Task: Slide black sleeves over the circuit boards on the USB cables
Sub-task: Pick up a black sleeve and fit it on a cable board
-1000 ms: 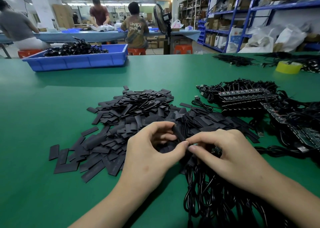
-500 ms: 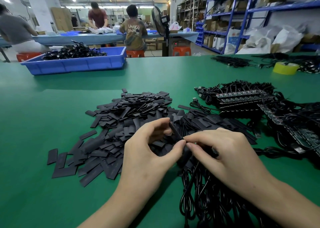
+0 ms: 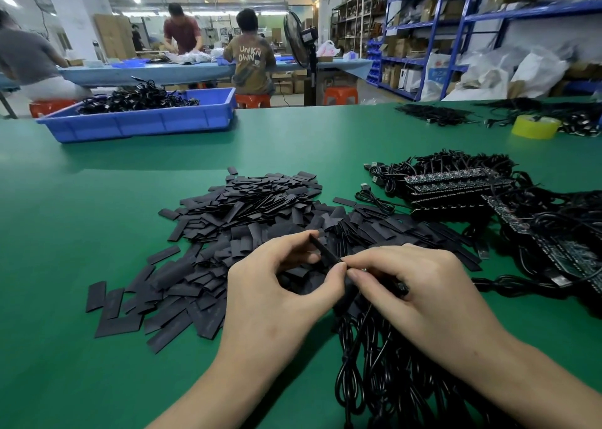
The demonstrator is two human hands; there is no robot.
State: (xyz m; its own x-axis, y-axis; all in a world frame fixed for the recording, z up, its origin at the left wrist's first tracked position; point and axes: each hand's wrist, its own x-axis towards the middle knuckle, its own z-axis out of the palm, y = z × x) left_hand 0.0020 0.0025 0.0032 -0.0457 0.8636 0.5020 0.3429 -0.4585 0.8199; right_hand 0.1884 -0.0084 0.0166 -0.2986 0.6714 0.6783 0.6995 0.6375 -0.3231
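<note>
Left hand [image 3: 277, 293] pinches sleeve [image 3: 324, 249], right hand [image 3: 420, 295] pinches cable [image 3: 399, 287] end; fingertips touching. Sleeve axis runs away-left, near mouth facing right hand. Board mostly hidden under right fingers.

We count one blue plastic crate [image 3: 136, 125], one yellow roll of tape [image 3: 534, 129], one black pedestal fan [image 3: 294, 42], three orange plastic stools [image 3: 340, 94], and flat black sleeves [image 3: 247, 207] heaped past counting.

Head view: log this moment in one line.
left hand: pinches black sleeve | right hand: grips USB cable | step: fitting sleeve
</note>
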